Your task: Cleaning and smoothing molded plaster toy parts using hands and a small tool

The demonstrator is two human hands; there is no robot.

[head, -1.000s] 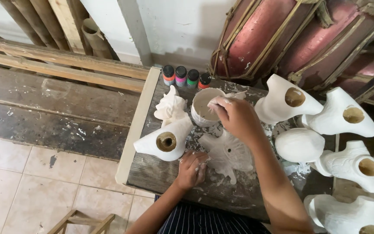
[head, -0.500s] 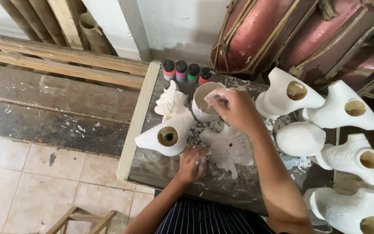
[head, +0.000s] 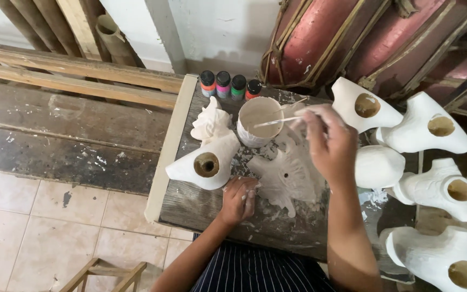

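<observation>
Dipping a thin brush (head: 277,121) into the white cup (head: 259,128) looked like the step in hand, head view only. Right hand (head: 328,141) had its fingers (head: 312,120) pinched together on the brush handle, bristle end reaching out left of the fingertips over the cup's mouth. Left hand (head: 238,199) lay curled at the near edge of the flat white plaster piece (head: 287,174), fingers closed against it, apparently steadying it; real grip, can't tell. Piece sat just below the right fingers, on the worn table (head: 190,203). Left of the left fingers: a hollow white cast (head: 204,165). Beyond the cup: four paint bottles (head: 231,85). Next move, as judged, called for carrying the loaded brush down onto the piece without dripping.
</observation>
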